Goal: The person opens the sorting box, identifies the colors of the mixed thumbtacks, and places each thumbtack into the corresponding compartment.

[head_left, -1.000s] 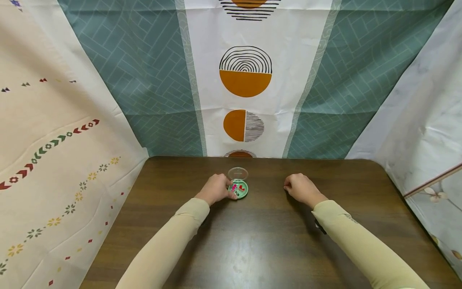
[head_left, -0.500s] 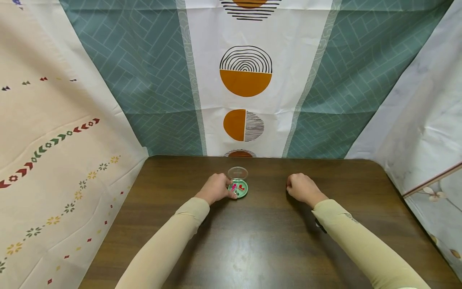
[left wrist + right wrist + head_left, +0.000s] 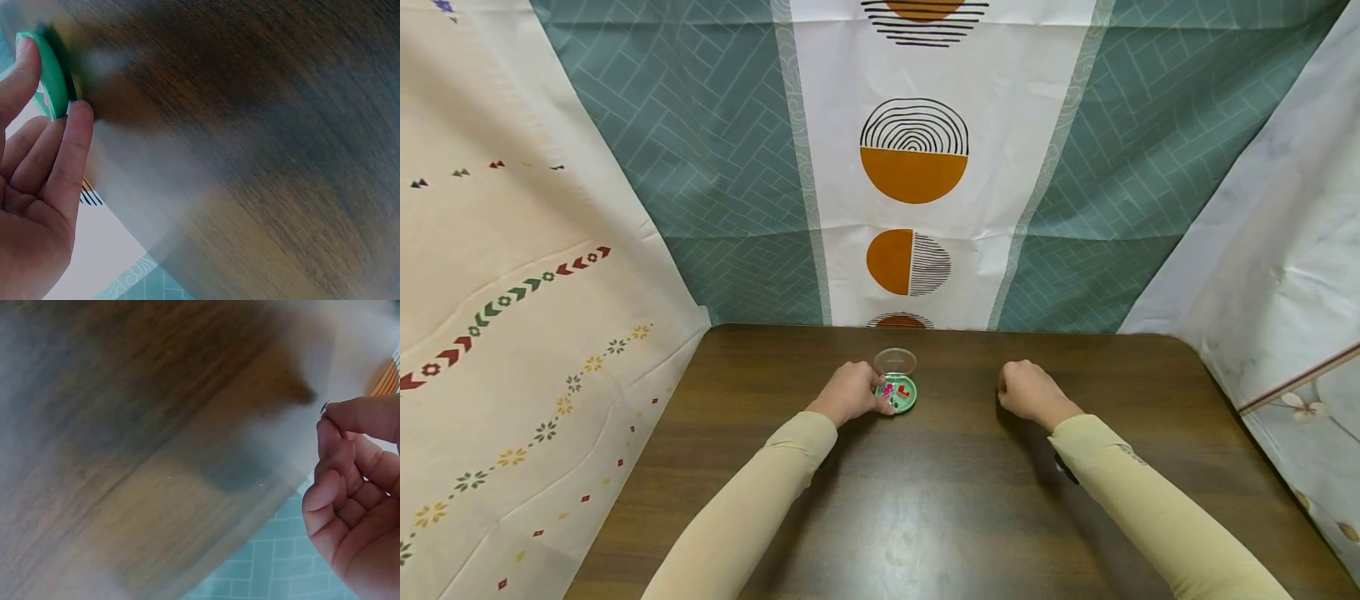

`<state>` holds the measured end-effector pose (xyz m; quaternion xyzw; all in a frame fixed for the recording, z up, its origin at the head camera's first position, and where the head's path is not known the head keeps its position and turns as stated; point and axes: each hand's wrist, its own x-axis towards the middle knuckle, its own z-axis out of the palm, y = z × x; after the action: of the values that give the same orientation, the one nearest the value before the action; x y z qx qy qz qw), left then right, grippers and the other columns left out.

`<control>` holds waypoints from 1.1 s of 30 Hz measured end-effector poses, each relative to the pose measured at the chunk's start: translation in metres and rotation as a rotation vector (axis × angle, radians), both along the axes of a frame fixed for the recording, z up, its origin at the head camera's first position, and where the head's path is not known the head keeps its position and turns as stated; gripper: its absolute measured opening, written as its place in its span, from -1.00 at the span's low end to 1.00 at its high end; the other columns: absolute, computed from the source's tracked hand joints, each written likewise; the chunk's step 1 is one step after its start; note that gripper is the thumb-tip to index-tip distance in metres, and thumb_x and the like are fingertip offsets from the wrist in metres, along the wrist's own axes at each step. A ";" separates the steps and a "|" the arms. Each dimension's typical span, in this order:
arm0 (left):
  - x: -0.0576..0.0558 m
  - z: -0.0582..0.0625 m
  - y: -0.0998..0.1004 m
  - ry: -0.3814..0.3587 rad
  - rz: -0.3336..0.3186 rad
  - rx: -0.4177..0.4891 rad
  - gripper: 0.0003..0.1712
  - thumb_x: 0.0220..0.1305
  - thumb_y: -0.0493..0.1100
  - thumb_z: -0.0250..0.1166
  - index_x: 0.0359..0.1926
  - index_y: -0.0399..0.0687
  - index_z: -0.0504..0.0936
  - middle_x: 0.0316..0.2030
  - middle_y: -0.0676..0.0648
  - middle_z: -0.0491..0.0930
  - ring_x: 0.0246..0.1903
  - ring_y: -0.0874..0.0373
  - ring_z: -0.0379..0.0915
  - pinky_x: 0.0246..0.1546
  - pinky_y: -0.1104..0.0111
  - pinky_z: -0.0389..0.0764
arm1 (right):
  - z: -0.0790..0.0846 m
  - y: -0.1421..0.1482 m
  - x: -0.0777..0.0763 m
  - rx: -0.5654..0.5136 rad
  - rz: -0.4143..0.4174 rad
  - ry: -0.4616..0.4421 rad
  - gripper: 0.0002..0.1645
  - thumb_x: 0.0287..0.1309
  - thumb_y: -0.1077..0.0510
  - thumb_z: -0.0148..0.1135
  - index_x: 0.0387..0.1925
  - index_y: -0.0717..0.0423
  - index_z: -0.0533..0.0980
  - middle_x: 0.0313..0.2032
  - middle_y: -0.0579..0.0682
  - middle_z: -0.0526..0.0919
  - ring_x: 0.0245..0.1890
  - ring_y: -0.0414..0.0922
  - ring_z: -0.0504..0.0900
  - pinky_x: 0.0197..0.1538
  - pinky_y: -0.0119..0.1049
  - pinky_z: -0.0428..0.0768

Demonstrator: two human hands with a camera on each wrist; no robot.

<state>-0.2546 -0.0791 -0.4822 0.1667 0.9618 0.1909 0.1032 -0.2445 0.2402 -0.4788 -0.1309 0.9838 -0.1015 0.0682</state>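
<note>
A small round green case [image 3: 905, 403] stands on the table with its clear hinged lid [image 3: 895, 361] raised. Tiny pink pieces [image 3: 888, 390], red pieces [image 3: 902, 390] and dark bits lie in its compartments. My left hand [image 3: 850, 392] grips the case's left side between thumb and fingers; the left wrist view shows the green rim [image 3: 55, 75] pinched there. Apart from the case, to its right, my right hand [image 3: 1030, 392] is held over the table. In the right wrist view its thumb and forefinger pinch a tiny dark piece [image 3: 324, 407], mostly hidden by the fingertips.
The brown wooden table [image 3: 895, 500] reaches back to a hanging patterned cloth [image 3: 913, 283]. Pale printed cloth [image 3: 550, 350] hangs along the left side, and white cloth [image 3: 1285, 275] along the right.
My right hand has shifted slightly right, and its fingers have drawn in out of the head view. The left hand and the case stay in place.
</note>
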 end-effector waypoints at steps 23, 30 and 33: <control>-0.001 -0.005 -0.001 0.018 0.004 0.028 -0.33 -0.25 0.20 0.53 -0.08 -0.03 0.70 -0.05 0.02 0.66 -0.15 0.13 0.57 -0.06 0.28 0.55 | 0.017 -0.049 -0.008 -0.935 -0.231 -0.422 -0.55 0.27 0.01 0.10 0.04 0.24 0.47 -0.24 0.00 0.48 -0.45 -0.19 0.29 -0.30 -0.30 0.42; -0.001 -0.004 -0.001 0.034 -0.006 0.027 -0.31 -0.26 0.21 0.53 -0.06 -0.04 0.69 -0.06 0.01 0.67 -0.15 0.12 0.57 -0.06 0.27 0.55 | 0.016 -0.065 -0.006 -1.089 -0.248 -0.545 -0.64 0.27 0.09 0.10 0.01 0.20 0.49 -0.25 -0.07 0.49 -0.56 -0.23 0.19 -0.40 -0.37 0.35; -0.001 -0.003 -0.001 0.036 -0.005 0.028 -0.31 -0.26 0.21 0.53 -0.07 -0.04 0.70 -0.07 0.01 0.67 -0.16 0.12 0.58 -0.07 0.27 0.55 | 0.015 -0.074 -0.006 -1.118 -0.242 -0.557 -0.62 0.24 0.08 0.14 0.01 0.24 0.49 -0.35 -0.10 0.46 -0.59 -0.22 0.17 -0.45 -0.38 0.32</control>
<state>-0.2556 -0.0797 -0.4849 0.1738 0.9603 0.2012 0.0838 -0.2500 0.1663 -0.4635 -0.0035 0.7355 -0.6369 0.2309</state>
